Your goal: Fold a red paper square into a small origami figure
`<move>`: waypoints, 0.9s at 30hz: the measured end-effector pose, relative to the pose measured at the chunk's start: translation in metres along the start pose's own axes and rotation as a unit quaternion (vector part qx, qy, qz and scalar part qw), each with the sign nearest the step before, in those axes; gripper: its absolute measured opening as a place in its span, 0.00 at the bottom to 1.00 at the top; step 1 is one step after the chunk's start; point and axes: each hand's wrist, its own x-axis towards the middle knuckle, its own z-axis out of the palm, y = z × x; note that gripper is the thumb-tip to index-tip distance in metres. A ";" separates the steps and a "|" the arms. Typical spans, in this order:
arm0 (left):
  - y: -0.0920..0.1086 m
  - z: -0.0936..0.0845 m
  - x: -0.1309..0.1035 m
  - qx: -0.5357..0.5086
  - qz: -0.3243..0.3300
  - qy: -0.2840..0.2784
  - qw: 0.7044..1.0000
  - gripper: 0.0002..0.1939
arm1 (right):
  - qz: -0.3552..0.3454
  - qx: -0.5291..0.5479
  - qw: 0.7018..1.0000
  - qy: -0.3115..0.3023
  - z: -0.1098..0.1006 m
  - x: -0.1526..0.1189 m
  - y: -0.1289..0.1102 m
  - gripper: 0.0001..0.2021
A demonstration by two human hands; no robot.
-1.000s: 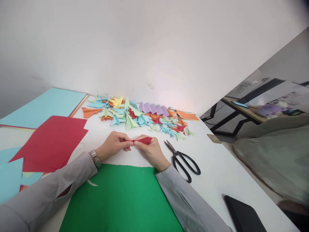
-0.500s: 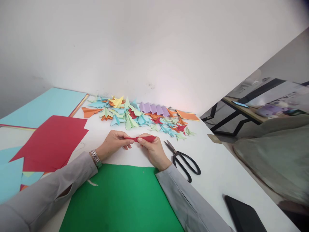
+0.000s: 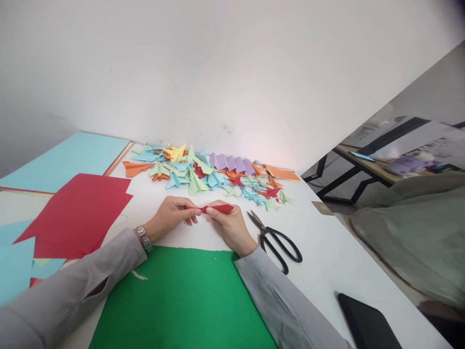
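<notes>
A narrow folded piece of red paper [image 3: 222, 208] is held between my two hands, above the white table just beyond a green sheet [image 3: 181, 295]. My left hand [image 3: 173, 216] pinches its left end between thumb and fingers. My right hand [image 3: 230, 224] grips it near the middle, thumb on the near side, with the right part of the paper showing over the fingers. The two thumb tips are close together but apart. Black-handled scissors [image 3: 275, 241] lie to the right of my right hand, blades pointing up and left.
Folded colourful paper pieces [image 3: 196, 182] lie along the wall, beside a purple pleated strip [image 3: 232, 164]. Red sheets [image 3: 80, 213] and a light blue stack [image 3: 69, 157] are at the left. A black tablet-like device [image 3: 366, 322] lies at the lower right.
</notes>
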 end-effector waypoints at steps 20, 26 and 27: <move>-0.001 0.001 -0.001 -0.018 -0.037 -0.001 0.999 0.20 | 0.021 0.041 0.997 0.062 0.000 0.004 0.005 0.09; -0.003 0.000 -0.001 -0.016 -0.038 -0.012 0.999 0.21 | 0.022 0.044 0.997 0.068 -0.001 0.004 0.005 0.09; -0.003 0.001 -0.001 -0.011 -0.034 -0.013 0.999 0.21 | 0.020 0.040 0.997 0.061 -0.001 0.003 0.004 0.08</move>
